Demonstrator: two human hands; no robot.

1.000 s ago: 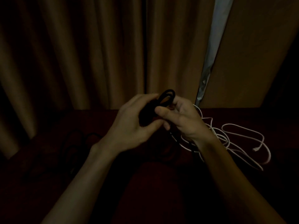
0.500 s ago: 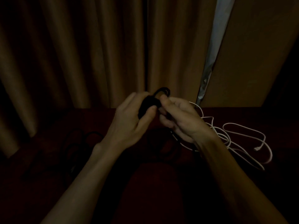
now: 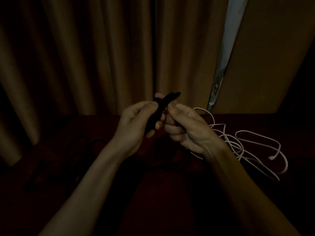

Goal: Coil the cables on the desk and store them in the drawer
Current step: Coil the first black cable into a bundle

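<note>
Lighting is very low; fine detail is limited.

Both hands are raised above the dark red surface [image 3: 170, 193], close together at mid-frame. The left hand [image 3: 134, 123] grips a black cable gathered into a narrow, elongated bundle [image 3: 157, 114]. The thumb lies across the near side and the fingers curl round the far side, with their tips showing at the bundle's right edge. The bundle stands tilted, its upper end pointing up and to the right, clear of the surface.

The right hand [image 3: 185, 126] is just beside the left, fingers curled inward. Its thumb and forefinger meet the bundle's upper end in a pinch. Whether a loose strand runs between the two hands cannot be told.

A long white cable [image 3: 230, 142] lies uncoiled on the surface to the right, in loose overlapping loops that pass partly behind the right wrist. Its small white connector end [image 3: 271, 157] rests inside the outer loop.

Further dark cables [image 3: 95, 142] lie on the surface left of the left forearm, barely distinguishable from it; their number and arrangement cannot be told.

Brown pleated curtains [image 3: 85, 57] hang behind the surface. A narrow pale gap [image 3: 228, 40] shows between the curtain panels at upper right.
</note>
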